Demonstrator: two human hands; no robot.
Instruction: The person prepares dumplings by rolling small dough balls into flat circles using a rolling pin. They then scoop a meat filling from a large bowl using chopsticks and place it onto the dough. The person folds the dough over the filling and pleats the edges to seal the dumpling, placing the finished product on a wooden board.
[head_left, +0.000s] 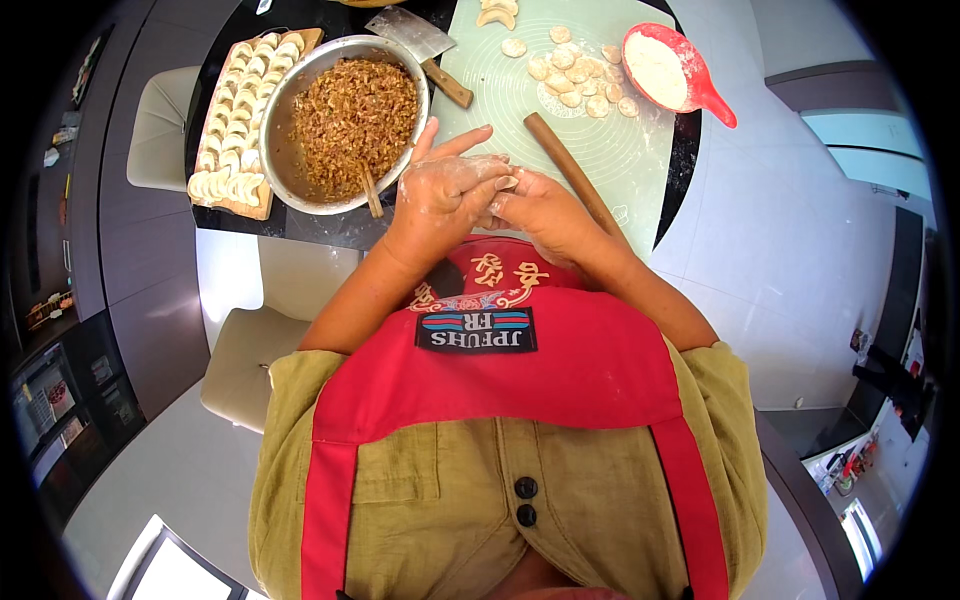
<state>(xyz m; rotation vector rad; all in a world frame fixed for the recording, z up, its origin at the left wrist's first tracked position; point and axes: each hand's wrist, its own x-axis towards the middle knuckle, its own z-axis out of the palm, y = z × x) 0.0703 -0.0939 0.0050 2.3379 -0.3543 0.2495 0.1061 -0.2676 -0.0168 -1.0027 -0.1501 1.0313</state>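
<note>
My left hand and my right hand are pressed together near the table's front edge, both dusted with flour. Between their thumbs and fingers they pinch a dumpling, of which only a small pale edge shows; the fingers hide the rest. Two fingers of the left hand stick out towards the steel bowl. That bowl holds minced filling, with a wooden utensil standing in it against the rim. A wooden rolling pin lies on the pale green mat, its near end behind my right forearm.
Rows of finished dumplings fill a wooden board at left. A cleaver lies beyond the bowl, handle towards me. Several dough rounds overlap on the mat. A red scoop of flour sits at right. More dumplings lie at the far edge.
</note>
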